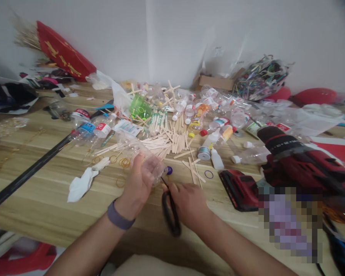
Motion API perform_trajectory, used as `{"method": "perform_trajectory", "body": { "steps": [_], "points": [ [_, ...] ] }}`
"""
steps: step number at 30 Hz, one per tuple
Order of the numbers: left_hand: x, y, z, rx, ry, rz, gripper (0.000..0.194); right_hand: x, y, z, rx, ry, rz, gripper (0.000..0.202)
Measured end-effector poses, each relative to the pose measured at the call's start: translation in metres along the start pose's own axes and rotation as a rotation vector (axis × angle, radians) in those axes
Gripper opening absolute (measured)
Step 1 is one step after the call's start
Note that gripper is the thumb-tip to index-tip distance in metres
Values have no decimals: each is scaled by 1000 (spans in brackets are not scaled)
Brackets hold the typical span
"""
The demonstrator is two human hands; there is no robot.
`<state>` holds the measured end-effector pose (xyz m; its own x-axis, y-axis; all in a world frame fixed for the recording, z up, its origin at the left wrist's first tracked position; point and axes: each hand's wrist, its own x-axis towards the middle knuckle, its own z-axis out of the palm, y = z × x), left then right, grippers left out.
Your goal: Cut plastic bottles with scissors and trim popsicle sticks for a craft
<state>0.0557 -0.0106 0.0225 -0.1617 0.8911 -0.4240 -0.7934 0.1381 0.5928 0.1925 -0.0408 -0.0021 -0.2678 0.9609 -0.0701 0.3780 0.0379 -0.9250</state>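
Observation:
A clear plastic bottle (149,163) lies tilted in my left hand (138,180), whose fingers wrap round it near its lower end. My right hand (189,201) grips a pair of scissors (172,214) by the black handles. The dark blade reaches up to the bottle's near end; whether it has pierced the plastic I cannot tell. A purple bottle cap (169,170) sits just beyond the bottle. Several wooden sticks (158,145) lie behind it, and a crumpled white tissue (82,186) is to the left.
A red and black cordless drill (293,161) stands at the right, beside its battery base (238,189). More plastic bottles (215,99) pile up along the back. A long black bar (28,174) crosses the left side. Rubber bands (125,163) and a glue bottle (217,159) lie nearby.

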Motion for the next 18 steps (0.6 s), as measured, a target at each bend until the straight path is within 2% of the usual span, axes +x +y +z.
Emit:
{"method": "perform_trajectory", "body": {
  "steps": [4,8,10,12,16,18],
  "points": [
    [-2,-1,0,26,-13,19,15,0,2,-1,-61,1,-13,35],
    [-1,2,1,27,-6,46,17,-1,3,15,57,-146,56,68],
    [0,3,1,20,-12,46,16,-1,3,18,83,-187,62,74],
    [-1,4,1,21,-2,33,14,0,2,14,48,-165,31,69],
    [-3,3,0,40,7,27,15,0,1,-2,-90,-40,-74,43],
    [-4,2,0,41,1,36,15,-1,1,-4,-124,-8,-100,40]
  ]
}}
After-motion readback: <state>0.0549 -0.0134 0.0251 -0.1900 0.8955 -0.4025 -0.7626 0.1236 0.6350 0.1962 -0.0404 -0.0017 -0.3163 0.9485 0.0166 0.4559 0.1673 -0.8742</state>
